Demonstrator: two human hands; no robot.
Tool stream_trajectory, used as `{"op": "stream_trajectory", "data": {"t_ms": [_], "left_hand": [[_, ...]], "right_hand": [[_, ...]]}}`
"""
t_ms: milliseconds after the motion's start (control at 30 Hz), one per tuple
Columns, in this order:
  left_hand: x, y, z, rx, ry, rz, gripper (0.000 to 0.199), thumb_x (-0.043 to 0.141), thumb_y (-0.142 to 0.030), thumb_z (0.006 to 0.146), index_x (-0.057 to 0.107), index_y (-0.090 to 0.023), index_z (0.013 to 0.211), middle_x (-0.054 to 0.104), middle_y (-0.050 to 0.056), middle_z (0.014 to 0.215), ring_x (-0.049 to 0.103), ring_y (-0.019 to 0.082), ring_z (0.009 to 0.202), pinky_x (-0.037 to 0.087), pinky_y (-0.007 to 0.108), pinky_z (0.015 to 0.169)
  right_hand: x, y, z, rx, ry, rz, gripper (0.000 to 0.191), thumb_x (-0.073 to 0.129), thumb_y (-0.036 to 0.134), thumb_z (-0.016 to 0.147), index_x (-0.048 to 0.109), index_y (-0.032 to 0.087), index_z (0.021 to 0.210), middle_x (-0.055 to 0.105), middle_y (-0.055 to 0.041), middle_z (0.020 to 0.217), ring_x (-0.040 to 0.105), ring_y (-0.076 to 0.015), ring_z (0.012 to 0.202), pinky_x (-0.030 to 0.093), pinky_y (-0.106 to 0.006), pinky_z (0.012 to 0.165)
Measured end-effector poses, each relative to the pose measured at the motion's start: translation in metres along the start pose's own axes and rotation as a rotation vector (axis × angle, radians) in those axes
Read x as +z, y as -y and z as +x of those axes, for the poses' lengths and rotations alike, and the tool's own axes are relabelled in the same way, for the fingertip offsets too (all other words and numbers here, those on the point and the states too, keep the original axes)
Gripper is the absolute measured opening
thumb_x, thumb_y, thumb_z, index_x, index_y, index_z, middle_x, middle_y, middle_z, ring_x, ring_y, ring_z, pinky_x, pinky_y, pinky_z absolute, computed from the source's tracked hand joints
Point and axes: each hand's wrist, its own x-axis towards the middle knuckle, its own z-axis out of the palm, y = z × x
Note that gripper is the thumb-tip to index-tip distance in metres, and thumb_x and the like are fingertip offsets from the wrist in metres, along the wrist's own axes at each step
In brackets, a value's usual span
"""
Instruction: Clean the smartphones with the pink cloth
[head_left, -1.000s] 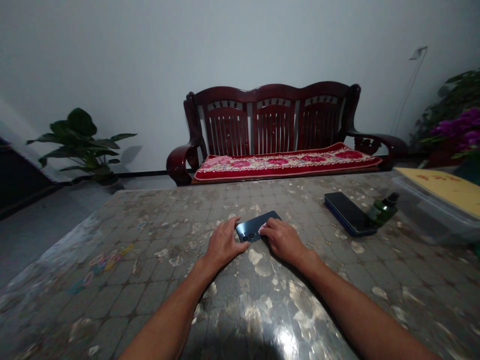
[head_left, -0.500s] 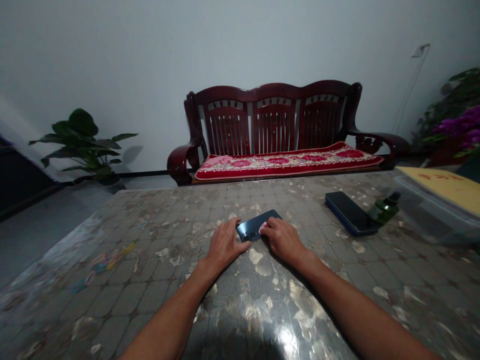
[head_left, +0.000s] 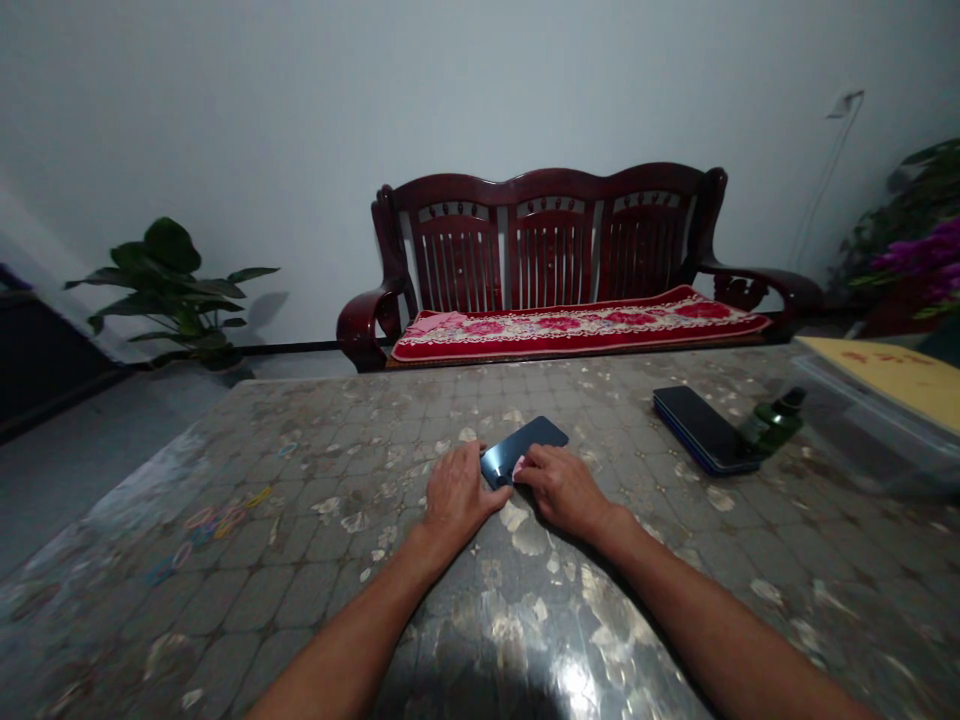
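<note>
A dark blue smartphone (head_left: 537, 434) lies on the table with its back, camera lenses at the near end, facing up. My left hand (head_left: 459, 490) grips its left end, thumb along the near edge and fingers at the far side. Pinched in the fingers of my right hand (head_left: 559, 485) is a small pink cloth (head_left: 518, 466), pressed on the phone near the lenses. The right hand hides part of the phone's near edge.
Several coloured rubber bands (head_left: 225, 518) lie on the left of the patterned tabletop (head_left: 315, 560). To the right are a stack of dark phones (head_left: 701, 425), a green bottle (head_left: 776, 422) and a clear plastic box (head_left: 877, 440) under a yellow sheet (head_left: 892, 380). A wooden bench (head_left: 555, 185) stands behind.
The right hand and pink cloth have slid slightly left and toward me over the phone. The phone has turned a little, its far end tilting further away.
</note>
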Motion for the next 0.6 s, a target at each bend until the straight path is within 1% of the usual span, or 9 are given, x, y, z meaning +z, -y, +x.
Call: {"op": "stream_trajectory", "data": {"t_ms": [67, 200, 233, 333, 367, 400, 533, 600], "left_hand": [[0.000, -0.002, -0.001, -0.003, 0.003, 0.010, 0.055, 0.081, -0.044, 0.074, 0.056, -0.016, 0.114, 0.070, 0.012, 0.109, 0.066, 0.031, 0.105, 0.049, 0.039, 0.090], [0.000, -0.004, -0.003, 0.020, 0.018, 0.037, 0.061, 0.084, -0.049, 0.071, 0.057, -0.016, 0.115, 0.069, 0.011, 0.109, 0.065, 0.032, 0.106, 0.048, 0.040, 0.090], [0.000, -0.004, -0.003, 0.026, 0.024, 0.049, 0.060, 0.084, -0.050, 0.072, 0.057, -0.017, 0.114, 0.069, 0.011, 0.109, 0.065, 0.032, 0.106, 0.048, 0.041, 0.090], [-0.002, -0.005, -0.004, 0.042, 0.041, 0.076, 0.060, 0.083, -0.054, 0.072, 0.058, -0.017, 0.113, 0.069, 0.011, 0.108, 0.065, 0.032, 0.105, 0.047, 0.041, 0.089], [-0.002, -0.005, -0.004, 0.047, 0.046, 0.083, 0.060, 0.083, -0.055, 0.072, 0.058, -0.018, 0.113, 0.069, 0.011, 0.108, 0.065, 0.032, 0.104, 0.047, 0.041, 0.089], [-0.002, -0.005, -0.004, 0.051, 0.052, 0.089, 0.060, 0.083, -0.055, 0.072, 0.058, -0.017, 0.113, 0.069, 0.011, 0.107, 0.065, 0.032, 0.104, 0.047, 0.041, 0.089], [-0.001, -0.004, -0.005, 0.077, 0.062, 0.102, 0.056, 0.083, -0.053, 0.073, 0.061, -0.018, 0.111, 0.070, 0.011, 0.105, 0.064, 0.033, 0.103, 0.047, 0.042, 0.089], [0.000, -0.004, -0.005, 0.089, 0.055, 0.095, 0.054, 0.083, -0.052, 0.073, 0.063, -0.019, 0.111, 0.070, 0.010, 0.103, 0.064, 0.032, 0.103, 0.047, 0.042, 0.089]], "right_hand": [[0.000, 0.000, 0.000, -0.008, 0.002, 0.008, 0.021, 0.056, 0.013, 0.092, 0.075, 0.020, 0.098, 0.064, -0.0073, 0.094, 0.055, -0.0201, 0.087, 0.035, -0.030, 0.073], [-0.002, -0.003, 0.002, 0.088, -0.031, -0.006, 0.022, 0.056, 0.012, 0.091, 0.075, 0.021, 0.096, 0.064, -0.0075, 0.093, 0.055, -0.0198, 0.087, 0.036, -0.030, 0.074], [-0.003, -0.004, 0.001, 0.080, -0.031, -0.002, 0.022, 0.056, 0.012, 0.091, 0.076, 0.021, 0.095, 0.064, -0.0074, 0.093, 0.056, -0.0197, 0.087, 0.036, -0.030, 0.074], [-0.005, -0.006, 0.001, -0.012, 0.006, 0.041, 0.023, 0.057, 0.011, 0.088, 0.076, 0.021, 0.095, 0.064, -0.0065, 0.093, 0.057, -0.0191, 0.087, 0.037, -0.030, 0.074], [-0.005, -0.007, 0.000, -0.024, 0.015, 0.053, 0.023, 0.057, 0.010, 0.087, 0.076, 0.021, 0.095, 0.065, -0.0063, 0.093, 0.057, -0.0190, 0.087, 0.037, -0.030, 0.074], [-0.005, -0.008, 0.000, -0.011, 0.015, 0.056, 0.024, 0.057, 0.010, 0.087, 0.076, 0.021, 0.095, 0.065, -0.0062, 0.093, 0.058, -0.0190, 0.088, 0.038, -0.030, 0.075], [-0.005, -0.014, 0.000, 0.129, -0.032, 0.028, 0.027, 0.053, 0.008, 0.088, 0.076, 0.021, 0.095, 0.065, -0.0072, 0.094, 0.058, -0.0198, 0.088, 0.040, -0.029, 0.077], [-0.004, -0.015, -0.001, 0.109, -0.035, 0.040, 0.027, 0.054, 0.007, 0.086, 0.076, 0.020, 0.094, 0.065, -0.0071, 0.094, 0.059, -0.0195, 0.089, 0.041, -0.029, 0.077]]}}
